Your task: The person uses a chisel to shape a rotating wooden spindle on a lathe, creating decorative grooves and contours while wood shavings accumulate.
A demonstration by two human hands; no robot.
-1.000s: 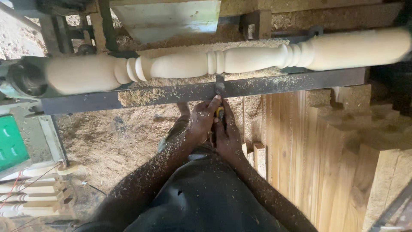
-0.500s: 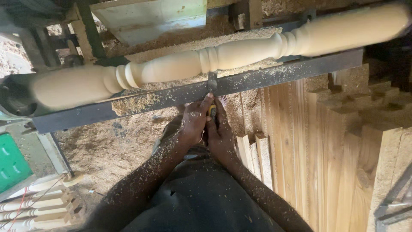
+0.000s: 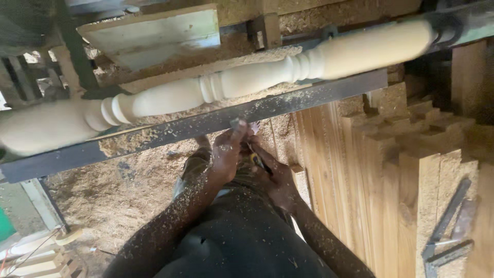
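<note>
Nearest to the camera, the person's dark garment (image 3: 242,242) fills the bottom, and two forearms dusted with wood chips go up from it. Both hands meet just under the metal bar. The left hand (image 3: 226,154) has its fingers closed around a turning tool (image 3: 256,159), and the right hand (image 3: 275,180) is wrapped around the handle of the same tool from below. The tool's tip lies at the flat metal tool rest (image 3: 206,123), which runs diagonally across the view and carries sawdust. Behind the rest, a pale turned wooden spindle (image 3: 247,80) with rings and beads sits in the lathe, close to the tool tip. To the right, stacked square wood blanks (image 3: 411,170) stand upright. Sawdust (image 3: 118,190) covers the floor at the left. Farthest away, a pale board (image 3: 154,33) lies above the spindle.
</note>
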